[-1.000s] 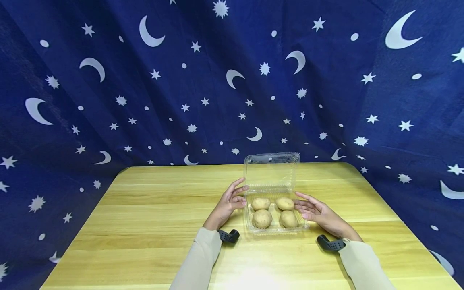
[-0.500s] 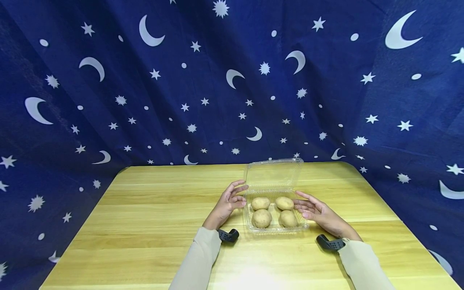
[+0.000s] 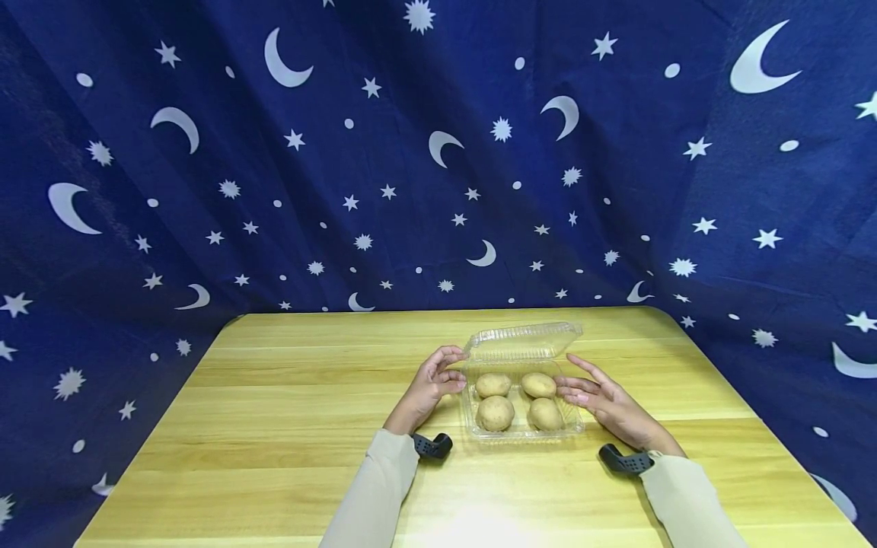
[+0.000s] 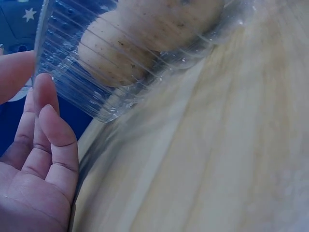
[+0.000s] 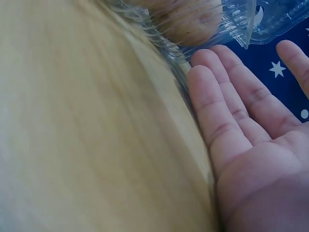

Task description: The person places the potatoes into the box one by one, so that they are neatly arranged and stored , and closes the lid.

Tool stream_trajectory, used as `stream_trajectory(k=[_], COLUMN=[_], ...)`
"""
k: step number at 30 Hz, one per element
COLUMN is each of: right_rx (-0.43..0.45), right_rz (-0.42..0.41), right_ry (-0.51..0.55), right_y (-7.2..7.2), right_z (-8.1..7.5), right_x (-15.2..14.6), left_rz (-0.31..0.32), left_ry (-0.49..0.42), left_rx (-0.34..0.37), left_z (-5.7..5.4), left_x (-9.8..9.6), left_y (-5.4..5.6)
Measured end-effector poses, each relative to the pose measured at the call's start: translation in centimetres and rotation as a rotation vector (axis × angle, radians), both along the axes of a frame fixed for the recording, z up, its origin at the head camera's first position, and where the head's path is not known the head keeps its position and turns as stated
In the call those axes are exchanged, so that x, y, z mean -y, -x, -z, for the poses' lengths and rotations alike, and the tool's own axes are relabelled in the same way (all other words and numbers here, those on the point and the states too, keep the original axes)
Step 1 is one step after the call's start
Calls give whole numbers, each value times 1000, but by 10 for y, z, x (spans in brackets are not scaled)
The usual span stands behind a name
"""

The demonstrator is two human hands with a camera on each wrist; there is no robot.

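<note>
A clear plastic clamshell container [image 3: 524, 435] lies on the table in the head view, its lid [image 3: 524, 342] tilted back on the far side. Several potatoes [image 3: 495, 413] sit in its base in two rows. At the container's left side is my left hand [image 3: 426, 387], its fingers loosely bent; in the left wrist view the thumb [image 4: 17, 72] is at the rim and other fingertips are by the ribbed wall. My right hand [image 3: 610, 403] is at the right side with fingers extended, their tips against or very near the wall. Exact contact is unclear.
The wooden table [image 3: 288, 426] spreads around the container, with bare wood mostly to the left. A dark blue curtain [image 3: 384, 152] with moons and stars hangs behind the table's far edge and at its sides. Each wrist wears a black camera mount [image 3: 432, 447].
The lid has dropped backward, from nearly upright to leaning low toward the far edge. My right index finger has lifted and spread slightly. The potatoes and base have stayed in place.
</note>
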State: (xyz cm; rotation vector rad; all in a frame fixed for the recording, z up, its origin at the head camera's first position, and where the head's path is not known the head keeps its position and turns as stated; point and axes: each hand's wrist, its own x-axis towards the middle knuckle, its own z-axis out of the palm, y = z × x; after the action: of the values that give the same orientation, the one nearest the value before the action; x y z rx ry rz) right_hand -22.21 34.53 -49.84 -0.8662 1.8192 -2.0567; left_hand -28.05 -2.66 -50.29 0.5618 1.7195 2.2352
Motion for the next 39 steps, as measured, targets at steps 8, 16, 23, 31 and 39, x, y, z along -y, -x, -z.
stream_trajectory(k=[8, 16, 23, 31, 39], right_rx=[-13, -13, 10, 5, 12], right_rz=[-159, -143, -112, -66, -49], right_ry=[196, 141, 112, 80, 34], right_y=[4, 0, 0, -2, -3], right_z=[1, -5, -9, -8, -8], right_x=[-1, 3, 2, 2, 3], left_rz=[-12, 16, -6, 6, 35], left_ry=[-22, -49, -18, 50, 135], left_rx=[-28, -45, -15, -36, -67], left_z=[1, 0, -2, -5, -1], left_x=[-2, -1, -2, -4, -1], left_y=[0, -1, -2, -3, -3])
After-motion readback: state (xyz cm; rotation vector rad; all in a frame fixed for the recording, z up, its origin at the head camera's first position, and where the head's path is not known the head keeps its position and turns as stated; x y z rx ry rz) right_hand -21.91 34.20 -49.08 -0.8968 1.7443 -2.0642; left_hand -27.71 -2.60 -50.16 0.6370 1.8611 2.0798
